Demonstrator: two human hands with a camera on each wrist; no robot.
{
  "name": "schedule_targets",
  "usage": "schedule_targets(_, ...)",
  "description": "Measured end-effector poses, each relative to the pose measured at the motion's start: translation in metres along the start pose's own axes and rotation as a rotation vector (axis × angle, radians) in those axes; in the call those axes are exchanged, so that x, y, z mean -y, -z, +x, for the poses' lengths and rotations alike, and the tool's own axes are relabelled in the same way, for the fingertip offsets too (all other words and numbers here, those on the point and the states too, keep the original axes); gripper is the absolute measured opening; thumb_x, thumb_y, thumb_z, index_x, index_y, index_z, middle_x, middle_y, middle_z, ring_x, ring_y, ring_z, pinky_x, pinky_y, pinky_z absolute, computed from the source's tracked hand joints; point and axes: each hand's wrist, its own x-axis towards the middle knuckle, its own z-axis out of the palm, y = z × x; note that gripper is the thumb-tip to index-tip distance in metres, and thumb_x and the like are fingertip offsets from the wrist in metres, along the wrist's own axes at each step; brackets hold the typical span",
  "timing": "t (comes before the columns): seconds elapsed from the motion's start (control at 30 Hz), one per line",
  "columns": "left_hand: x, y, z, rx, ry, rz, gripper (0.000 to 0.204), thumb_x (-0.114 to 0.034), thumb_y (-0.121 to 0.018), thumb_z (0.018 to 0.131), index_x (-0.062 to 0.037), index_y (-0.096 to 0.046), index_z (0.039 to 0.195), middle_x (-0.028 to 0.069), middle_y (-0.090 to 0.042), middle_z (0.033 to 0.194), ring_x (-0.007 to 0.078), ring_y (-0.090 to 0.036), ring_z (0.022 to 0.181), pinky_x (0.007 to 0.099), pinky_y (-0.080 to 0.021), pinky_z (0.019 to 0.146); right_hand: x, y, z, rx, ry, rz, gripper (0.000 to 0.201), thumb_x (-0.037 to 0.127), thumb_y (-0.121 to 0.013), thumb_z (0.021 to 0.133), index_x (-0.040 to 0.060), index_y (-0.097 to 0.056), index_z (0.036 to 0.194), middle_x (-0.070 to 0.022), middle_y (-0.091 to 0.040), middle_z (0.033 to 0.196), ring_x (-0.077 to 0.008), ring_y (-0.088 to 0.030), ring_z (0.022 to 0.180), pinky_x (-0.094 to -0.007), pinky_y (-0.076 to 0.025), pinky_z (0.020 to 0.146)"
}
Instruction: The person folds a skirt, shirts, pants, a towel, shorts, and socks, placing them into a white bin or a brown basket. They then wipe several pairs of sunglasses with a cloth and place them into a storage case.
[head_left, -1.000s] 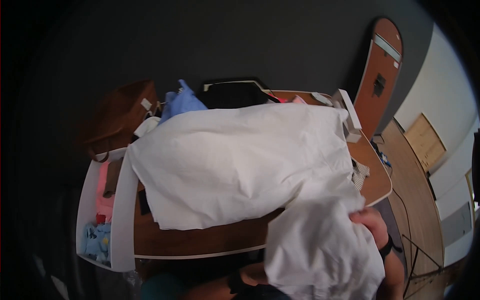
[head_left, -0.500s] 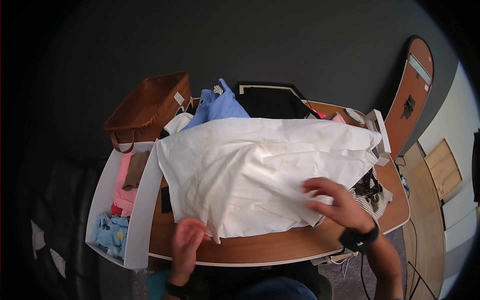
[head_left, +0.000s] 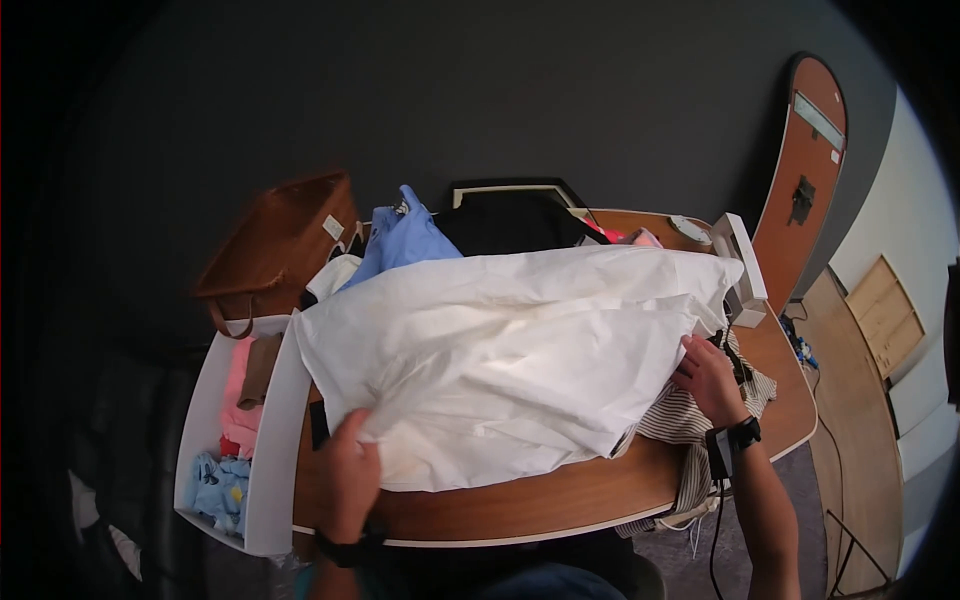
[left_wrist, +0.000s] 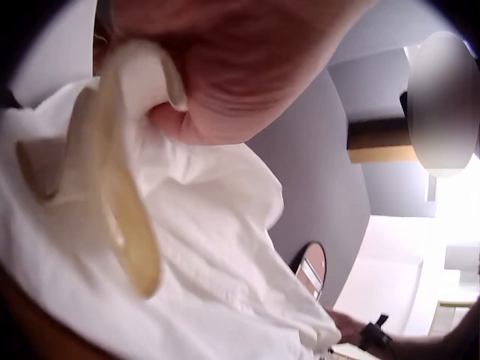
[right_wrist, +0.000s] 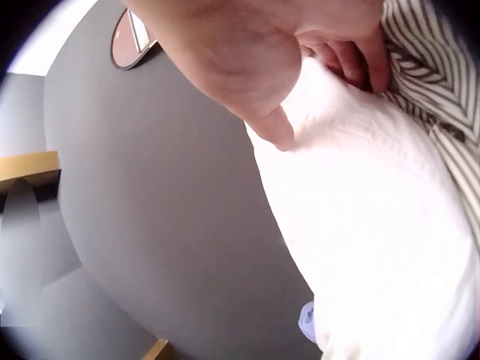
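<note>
A large wrinkled white cloth lies spread over the table and the clothes on it. At its near left corner, my left hand grips the edge; in the left wrist view the cloth is bunched beneath the curled fingers of that hand. My right hand holds the cloth's right edge beside a striped garment. The right wrist view has the thumb of this hand on top of the white cloth, with the fingers curled behind the edge.
A white box with folded clothes stands at the table's left end, a brown basket behind it. Blue and black clothes lie along the back. At the back right stands a white open box.
The white cloth, bunched near the right hand a second ago, now lies spread out. Both hands were off or barely at it half a second ago; now they hold its left and right edges.
</note>
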Motion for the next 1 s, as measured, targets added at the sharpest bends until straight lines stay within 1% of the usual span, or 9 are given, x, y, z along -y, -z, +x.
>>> schedule_targets(0.03, 0.003, 0.012, 0.007, -0.161, -0.051, 0.038, 0.027, 0.001, -0.049, 0.082, 0.0006, -0.062, 0.106, 0.0205, -0.067, 0.092, 0.0382, -0.064, 0.091, 0.0399, -0.050, 0.081, -0.003, 0.000, 0.002, 0.008, 0.000, 0.006, 0.035, 0.028, -0.061, 0.093, 0.0061, -0.055, 0.120, -0.0025, -0.062, 0.109, -0.0164, -0.059, 0.100, -0.0349, -0.048, 0.086)
schedule_targets(0.13, 0.004, 0.062, 0.038, -0.104, 0.056, -0.047, 0.024, 0.000, -0.046, 0.082, 0.0015, -0.062, 0.100, 0.0242, -0.065, 0.089, 0.0396, -0.064, 0.086, 0.0422, -0.049, 0.076, -0.013, 0.014, 0.014, -0.089, -0.017, 0.121, 0.027, 0.029, -0.063, 0.092, 0.0092, -0.058, 0.110, 0.0008, -0.062, 0.098, -0.0133, -0.059, 0.089, -0.0320, -0.048, 0.081)
schedule_targets(0.37, 0.021, 0.069, 0.097, 0.122, 0.081, 0.148, 0.030, -0.024, -0.058, 0.083, 0.0058, -0.061, 0.087, 0.0270, -0.062, 0.084, 0.0429, -0.062, 0.080, 0.0443, -0.048, 0.071, -0.007, 0.039, 0.032, 0.167, -0.069, 0.269, 0.021, 0.027, -0.061, 0.094, 0.0103, -0.059, 0.106, 0.0007, -0.062, 0.096, -0.0121, -0.059, 0.089, -0.0311, -0.049, 0.079)
schedule_targets(0.57, 0.052, 0.042, 0.101, 0.322, 0.125, 0.341, 0.047, -0.037, -0.067, 0.081, 0.0031, -0.064, 0.106, 0.0237, -0.066, 0.098, 0.0404, -0.063, 0.094, 0.0427, -0.049, 0.085, 0.003, 0.008, 0.017, 0.075, -0.010, 0.111, 0.036, 0.026, -0.059, 0.095, 0.0051, -0.051, 0.123, -0.0069, -0.060, 0.120, -0.0185, -0.060, 0.106, -0.0383, -0.048, 0.092)
schedule_targets(0.63, 0.054, 0.033, 0.094, 0.072, 0.144, 0.384, 0.068, -0.039, -0.072, 0.077, 0.0048, -0.052, 0.124, 0.0266, -0.060, 0.118, 0.0415, -0.058, 0.108, 0.0417, -0.046, 0.093, 0.006, -0.003, 0.020, 0.184, -0.015, 0.236, 0.046, 0.026, -0.056, 0.096, 0.0005, -0.044, 0.133, -0.0113, -0.057, 0.129, -0.0229, -0.058, 0.114, -0.0419, -0.045, 0.099)
schedule_targets(0.67, 0.065, 0.028, 0.097, 0.125, 0.188, 0.305, 0.085, -0.043, -0.075, 0.076, 0.0076, -0.039, 0.135, 0.0279, -0.053, 0.128, 0.0394, -0.054, 0.116, 0.0397, -0.044, 0.098, 0.011, -0.010, 0.019, 0.163, -0.043, 0.277, 0.051, 0.025, -0.055, 0.096, -0.0029, -0.041, 0.137, -0.0147, -0.055, 0.133, -0.0268, -0.056, 0.119, -0.0428, -0.044, 0.103)
schedule_targets(0.8, 0.080, 0.015, 0.102, 0.137, 0.249, 0.032, 0.087, -0.042, -0.077, 0.076, 0.0079, -0.039, 0.135, 0.0240, -0.056, 0.125, 0.0334, -0.056, 0.115, 0.0369, -0.045, 0.096, 0.016, -0.017, 0.021, 0.172, -0.025, 0.423, 0.048, 0.027, -0.056, 0.095, -0.0034, -0.046, 0.131, -0.0151, -0.059, 0.127, -0.0270, -0.060, 0.113, -0.0394, -0.046, 0.101)
schedule_targets(0.9, 0.087, 0.014, 0.103, 0.130, 0.211, -0.121, 0.076, -0.036, -0.078, 0.078, 0.0089, -0.046, 0.130, 0.0183, -0.061, 0.120, 0.0262, -0.060, 0.107, 0.0336, -0.047, 0.091, 0.024, -0.025, 0.011, 0.108, 0.064, 0.357, 0.047, 0.025, -0.057, 0.094, -0.0038, -0.048, 0.129, -0.0154, -0.059, 0.125, -0.0269, -0.060, 0.112, -0.0402, -0.046, 0.101)
schedule_targets(1.0, 0.087, 0.020, 0.104, 0.272, 0.418, -0.379, 0.058, -0.025, -0.076, 0.080, 0.0077, -0.054, 0.123, 0.0131, -0.065, 0.114, 0.0213, -0.064, 0.098, 0.0314, -0.050, 0.085, 0.032, -0.014, 0.013, 0.049, 0.035, 0.455, 0.043, 0.020, -0.058, 0.091, -0.0052, -0.049, 0.125, -0.0165, -0.062, 0.120, -0.0275, -0.062, 0.108, -0.0417, -0.048, 0.099)
